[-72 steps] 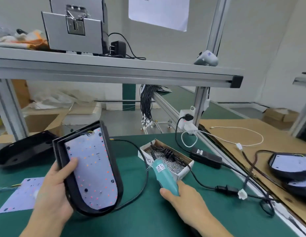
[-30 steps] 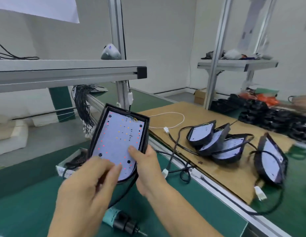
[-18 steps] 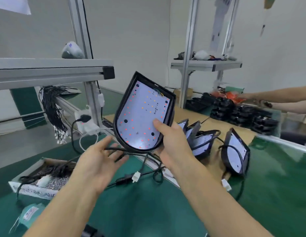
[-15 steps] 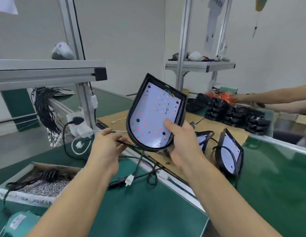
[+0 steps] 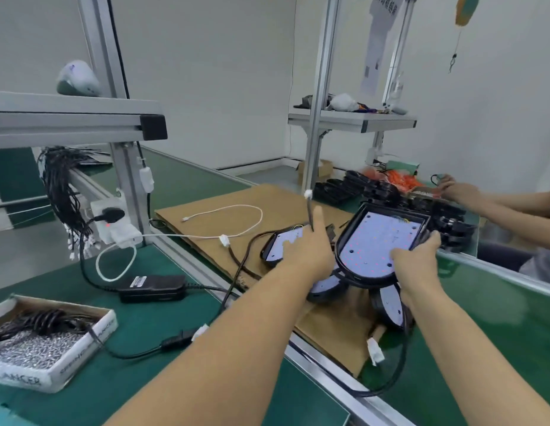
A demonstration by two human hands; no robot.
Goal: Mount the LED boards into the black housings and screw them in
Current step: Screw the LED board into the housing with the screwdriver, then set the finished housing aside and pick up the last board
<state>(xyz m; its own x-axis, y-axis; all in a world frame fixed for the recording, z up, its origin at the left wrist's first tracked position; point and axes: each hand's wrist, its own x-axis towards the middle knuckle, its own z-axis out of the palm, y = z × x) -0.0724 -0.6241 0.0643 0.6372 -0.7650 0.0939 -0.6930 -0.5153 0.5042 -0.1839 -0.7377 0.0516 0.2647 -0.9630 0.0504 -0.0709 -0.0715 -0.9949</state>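
A black housing with a white LED board (image 5: 381,241) screwed inside is tilted face-up over the brown cardboard (image 5: 267,198). My right hand (image 5: 416,261) grips its near right edge, thumb on the board. My left hand (image 5: 310,250) is just left of it and pinches the housing's black cable, whose white connector (image 5: 308,194) sticks up above my fingers. Finished housings lie below on the cardboard: one (image 5: 279,244) behind my left hand, one (image 5: 326,285) under the held housing, one (image 5: 390,305) on edge near my right forearm.
A cardboard box of screws (image 5: 37,342) sits at near left, with a black power adapter (image 5: 152,287) and a power strip (image 5: 113,226) behind it. Stacked black housings (image 5: 375,189) lie at the far right, where another person's hands (image 5: 458,189) work. Aluminium rails cross the bench.
The housing went from my left hand to my right, swung right and came down over the pile on the cardboard. My left hand took hold of its cable. The screwdriver is out of view.
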